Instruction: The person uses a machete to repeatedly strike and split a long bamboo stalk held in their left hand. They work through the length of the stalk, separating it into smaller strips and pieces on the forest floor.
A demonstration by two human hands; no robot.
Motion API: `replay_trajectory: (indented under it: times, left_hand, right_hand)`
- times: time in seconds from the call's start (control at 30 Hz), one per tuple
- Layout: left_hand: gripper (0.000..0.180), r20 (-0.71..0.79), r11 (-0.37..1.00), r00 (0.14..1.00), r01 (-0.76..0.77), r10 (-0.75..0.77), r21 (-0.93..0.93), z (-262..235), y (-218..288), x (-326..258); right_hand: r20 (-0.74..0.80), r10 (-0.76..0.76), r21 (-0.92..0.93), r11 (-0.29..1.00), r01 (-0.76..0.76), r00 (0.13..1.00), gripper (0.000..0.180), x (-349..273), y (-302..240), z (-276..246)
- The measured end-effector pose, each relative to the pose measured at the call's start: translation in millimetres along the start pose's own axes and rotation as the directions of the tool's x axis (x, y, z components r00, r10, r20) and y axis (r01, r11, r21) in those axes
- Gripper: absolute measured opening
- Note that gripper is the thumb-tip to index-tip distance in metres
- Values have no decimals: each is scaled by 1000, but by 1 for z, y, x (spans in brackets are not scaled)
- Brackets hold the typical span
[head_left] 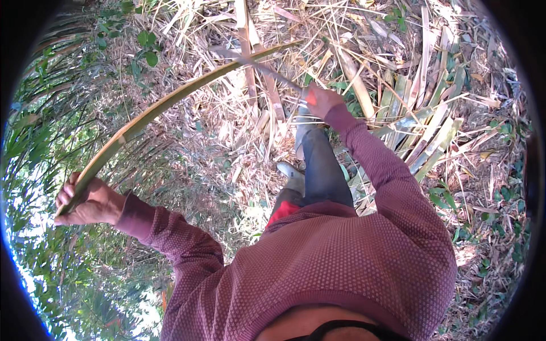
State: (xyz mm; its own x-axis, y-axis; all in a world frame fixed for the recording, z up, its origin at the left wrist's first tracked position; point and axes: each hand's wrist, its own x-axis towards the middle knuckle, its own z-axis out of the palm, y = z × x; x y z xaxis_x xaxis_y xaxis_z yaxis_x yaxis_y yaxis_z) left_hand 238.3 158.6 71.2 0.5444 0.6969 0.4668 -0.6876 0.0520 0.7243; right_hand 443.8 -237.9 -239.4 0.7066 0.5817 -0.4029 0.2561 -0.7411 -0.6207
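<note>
A long, green-and-yellow plant stalk (149, 113) arcs from the far left toward the top middle. My left hand (94, 203) is closed round its lower end, with the arm stretched out to the side. In front of me, my right hand (327, 102) grips a machete by its handle, where a patch of orange shows. The machete's thin grey blade (276, 75) points up and left, smeared by motion. It crosses the stalk near the far end in the picture; whether the two touch, I cannot tell.
Cut stalk pieces (435, 133) and thin pale strips lie heaped on the right. Dry litter (227, 131) covers the ground round my boots (291, 170). Leafy green plants (51, 142) stand close on the left, near my left hand.
</note>
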Motion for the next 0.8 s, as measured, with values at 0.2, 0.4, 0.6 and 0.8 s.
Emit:
replay_trajectory:
  times: [0.2,0.4,0.6,0.8]
  left_hand:
    - [43,-179,975,974,-103,138,195,14,-14,12]
    - [50,-149,991,987,-45,63,122,1,-3,16]
    - [39,-268,963,958,-27,102,267,-20,-15,59]
    - [42,-180,999,983,25,-30,-32,-25,-29,56]
  right_hand:
    - [-162,384,52,923,-381,909,30,64,83,47]
    - [56,199,39,979,-201,978,34,36,29,25]
    - [-40,395,-23,918,-396,918,26,130,144,92]
    - [256,490,545,639,-543,833,23,135,160,107]
